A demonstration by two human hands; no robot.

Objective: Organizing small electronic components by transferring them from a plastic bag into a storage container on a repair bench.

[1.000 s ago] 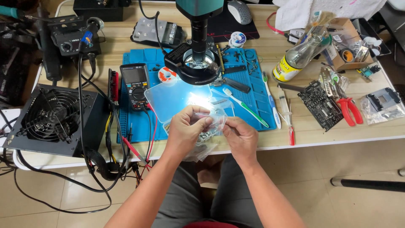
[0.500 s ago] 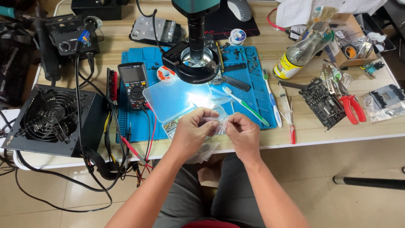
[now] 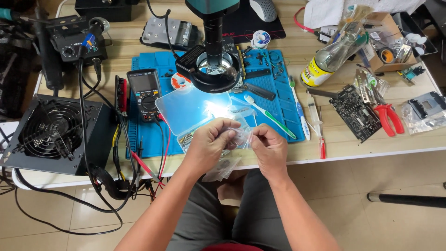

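Observation:
Both my hands are raised over the near edge of the workbench, pinching a small clear plastic bag between them. My left hand grips its left side with curled fingers. My right hand holds its right side. A second clear bag hangs just below my left hand. Behind the hands an open clear plastic parts box lies on the blue work mat, lit by the microscope's ring light.
A multimeter with red and black leads sits left on the mat, beside a black power supply. To the right are toothbrushes, a circuit board, red pliers and a bottle. A soldering station stands at back left.
My hands have drawn slightly closer to the table edge and to each other, still working the small clear bag between the fingers. The view has shifted a little.

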